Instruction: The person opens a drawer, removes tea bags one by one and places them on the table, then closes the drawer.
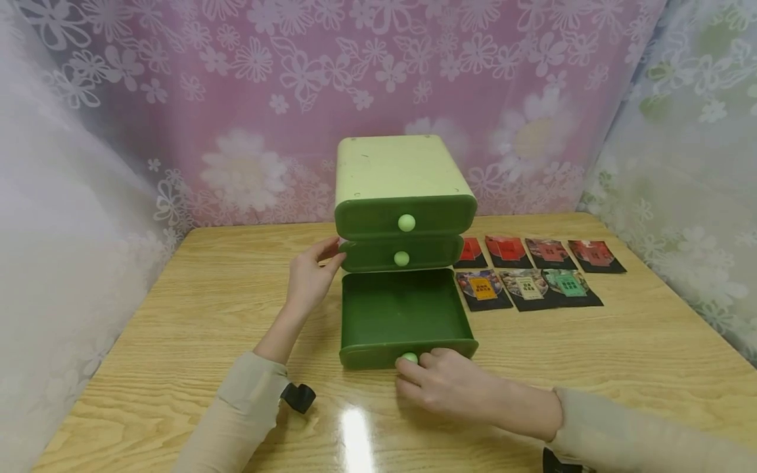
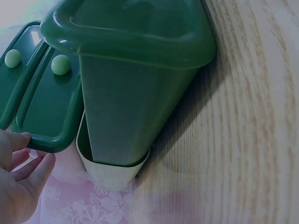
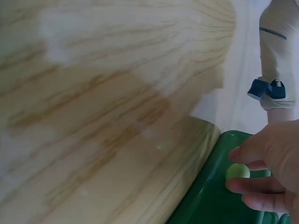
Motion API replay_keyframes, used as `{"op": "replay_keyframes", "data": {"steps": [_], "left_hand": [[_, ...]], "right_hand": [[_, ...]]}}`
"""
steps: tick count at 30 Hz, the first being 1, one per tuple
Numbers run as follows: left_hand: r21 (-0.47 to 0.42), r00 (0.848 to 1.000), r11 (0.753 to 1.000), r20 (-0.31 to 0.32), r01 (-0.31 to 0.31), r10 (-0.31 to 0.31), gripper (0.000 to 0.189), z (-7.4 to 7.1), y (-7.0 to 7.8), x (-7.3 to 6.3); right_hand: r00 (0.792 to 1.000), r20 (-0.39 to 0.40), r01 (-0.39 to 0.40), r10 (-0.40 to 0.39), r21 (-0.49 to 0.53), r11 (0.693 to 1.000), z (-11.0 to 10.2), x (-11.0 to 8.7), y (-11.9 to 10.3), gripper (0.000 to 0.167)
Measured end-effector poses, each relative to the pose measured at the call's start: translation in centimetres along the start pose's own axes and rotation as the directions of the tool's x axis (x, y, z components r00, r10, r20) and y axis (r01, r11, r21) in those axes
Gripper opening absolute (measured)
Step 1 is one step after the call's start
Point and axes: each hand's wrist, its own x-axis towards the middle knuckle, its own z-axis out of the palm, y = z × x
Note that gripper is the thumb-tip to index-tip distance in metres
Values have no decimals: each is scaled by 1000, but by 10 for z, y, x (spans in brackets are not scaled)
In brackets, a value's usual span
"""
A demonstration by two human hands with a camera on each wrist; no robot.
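Right hand (image 1: 449,384) pinches bottom drawer (image 1: 405,315) knob (image 1: 409,358) (drawer pulled open).

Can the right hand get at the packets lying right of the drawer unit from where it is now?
Probably yes: the right hand is at the open drawer's knob, and bare table lies between it and the packets.

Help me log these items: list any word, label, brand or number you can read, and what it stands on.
No text can be read.
Seven packets on the table bear labels: too small and blurred to read.
Green drawer unit: no lettering seen.
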Motion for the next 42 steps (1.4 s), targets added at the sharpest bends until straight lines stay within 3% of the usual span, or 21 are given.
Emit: {"op": "replay_keyframes", "data": {"steps": [9, 19, 27, 36, 39, 42], "left_hand": [[-5, 1000, 1000, -12, -13, 13, 36, -2, 1, 2], [-19, 1000, 1000, -5, -15, 15, 36, -3, 3, 4], [-24, 1000, 1000, -3, -2, 2, 36, -3, 4, 4], [-15, 1000, 1000, 7, 2, -2, 36, -3, 3, 4], [3, 1000, 1000, 9, -15, 15, 36, -2, 1, 3], [37, 999, 999, 15, -37, 36, 36, -1, 1, 1]], "right_hand": [[1000, 30, 10, -7, -117, 993, 12, 2, 4, 64], [999, 20, 48, -46, -100, 994, 14, 5, 11, 62], [997, -82, 1, -6, -64, 998, 13, 8, 21, 56], [997, -65, -39, 37, -40, 998, 17, 7, 36, 59], [997, -66, -49, 47, -21, 999, 21, 7, 39, 45], [996, -69, -58, 58, 0, 998, 23, 7, 39, 42]]}}
